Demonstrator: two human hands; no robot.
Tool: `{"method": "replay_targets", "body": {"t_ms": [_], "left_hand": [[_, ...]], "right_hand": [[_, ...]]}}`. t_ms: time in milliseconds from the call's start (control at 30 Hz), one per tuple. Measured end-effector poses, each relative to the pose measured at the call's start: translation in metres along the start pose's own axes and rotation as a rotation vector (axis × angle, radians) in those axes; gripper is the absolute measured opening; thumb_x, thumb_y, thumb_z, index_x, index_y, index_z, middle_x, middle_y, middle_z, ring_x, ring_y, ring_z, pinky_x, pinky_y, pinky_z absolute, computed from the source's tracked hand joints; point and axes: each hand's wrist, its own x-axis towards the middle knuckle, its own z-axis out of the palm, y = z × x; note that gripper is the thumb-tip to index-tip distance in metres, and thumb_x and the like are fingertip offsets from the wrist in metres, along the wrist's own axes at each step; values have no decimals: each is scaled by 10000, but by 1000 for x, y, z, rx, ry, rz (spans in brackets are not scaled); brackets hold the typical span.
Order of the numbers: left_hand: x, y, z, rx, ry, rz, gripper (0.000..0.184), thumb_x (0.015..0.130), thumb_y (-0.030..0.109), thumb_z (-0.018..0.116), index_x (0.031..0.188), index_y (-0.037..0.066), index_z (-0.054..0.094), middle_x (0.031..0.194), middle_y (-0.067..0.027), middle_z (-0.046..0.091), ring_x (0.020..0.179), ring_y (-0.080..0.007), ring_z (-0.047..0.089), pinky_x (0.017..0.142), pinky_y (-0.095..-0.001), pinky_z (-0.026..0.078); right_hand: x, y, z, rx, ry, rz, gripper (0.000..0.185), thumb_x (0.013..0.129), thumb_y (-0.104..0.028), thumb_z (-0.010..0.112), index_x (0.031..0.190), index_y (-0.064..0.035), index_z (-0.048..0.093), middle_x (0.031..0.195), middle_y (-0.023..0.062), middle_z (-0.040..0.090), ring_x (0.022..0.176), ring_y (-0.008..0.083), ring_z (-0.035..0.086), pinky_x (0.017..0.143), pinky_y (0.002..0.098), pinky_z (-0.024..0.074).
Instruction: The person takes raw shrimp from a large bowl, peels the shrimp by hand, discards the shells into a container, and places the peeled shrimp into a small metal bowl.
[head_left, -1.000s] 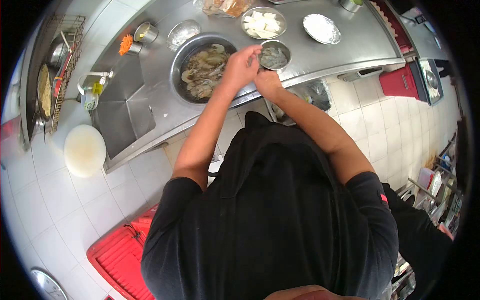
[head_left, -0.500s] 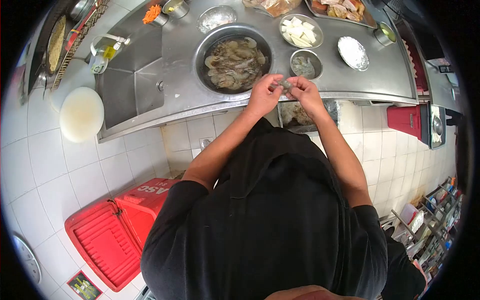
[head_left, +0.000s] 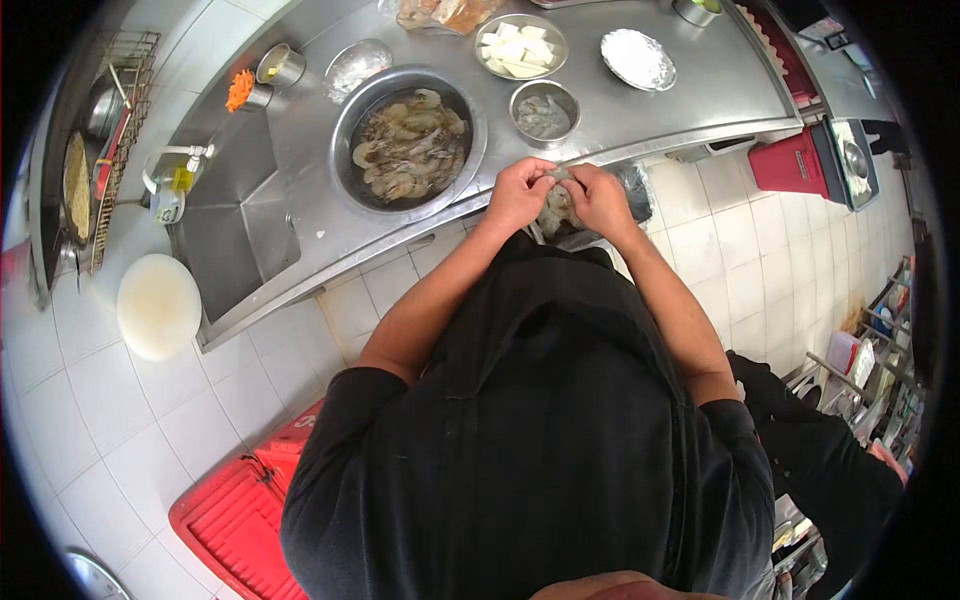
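Before the steel table: left grip, right grip pinching translucent shrimp
Basin: round, metal
Red lid: ribbed plastic

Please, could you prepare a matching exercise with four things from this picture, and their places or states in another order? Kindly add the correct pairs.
Things:
1. Large basin
2. Small bowl
3. Orange strips
4. Left hand and right hand

Places or states:
A. Sticking out of a metal cup
B. Meeting at a small greyish piece
C. Holds a heap of brownish shrimp
D. Contains pale grey pieces

Pairs: 1-C, 2-D, 3-A, 4-B
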Motion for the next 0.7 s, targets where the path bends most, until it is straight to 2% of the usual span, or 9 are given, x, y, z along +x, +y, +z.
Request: {"method": "replay_targets", "body": {"t_ms": [100,300,433,467,533,633,700], "left_hand": [[4,-8,10,35,-36,-7,183,922,15,632,1098,-28,663,898,-46,712,793,-76,626,720,-240,496],[12,-17,8,38,16,-71,190,925,49,637,1097,-21,673,897,-48,719,778,-77,630,699,-239,492],[15,-13,4,21,-4,-163,193,923,72,647,1095,-9,681,913,-38,724,769,-75,639,676,-242,494],[16,-11,7,-6,-18,-192,195,921,74,651,1095,-6,683,923,-36,725,775,-77,641,676,-244,495],[16,-7,9,-66,-35,-252,197,916,75,660,1096,-1,686,948,-38,726,793,-84,645,676,-249,499],[12,-3,12,-156,-72,-335,200,913,74,670,1097,-3,689,991,-49,724,833,-99,649,682,-260,509],[13,-2,14,-194,-102,-353,202,916,76,673,1097,-11,689,1016,-59,721,860,-109,650,689,-265,516]], "right_hand": [[-13,8,-7,-123,11,16,153,890,-175,654,932,-30,675,920,190,674,858,415,651,729,488,525],[-32,42,-22,-113,127,51,135,903,-154,615,951,-53,690,907,170,672,856,398,656,732,474,536],[-36,61,-32,-291,-139,90,159,869,-163,651,978,-65,714,963,117,702,923,338,672,811,439,531],[-36,62,-31,-296,-52,20,167,860,-163,662,984,-67,717,973,112,705,931,329,673,825,434,528],[-28,46,-27,-295,119,-128,186,841,-165,683,998,-72,723,992,101,712,948,311,674,852,425,522],[-5,-4,-37,-148,100,-188,212,815,-162,707,1004,-69,726,1004,105,716,923,314,678,837,418,532],[2,-7,-30,-158,5,-154,186,831,-170,678,983,-76,729,947,112,721,856,330,686,762,439,546]]}}
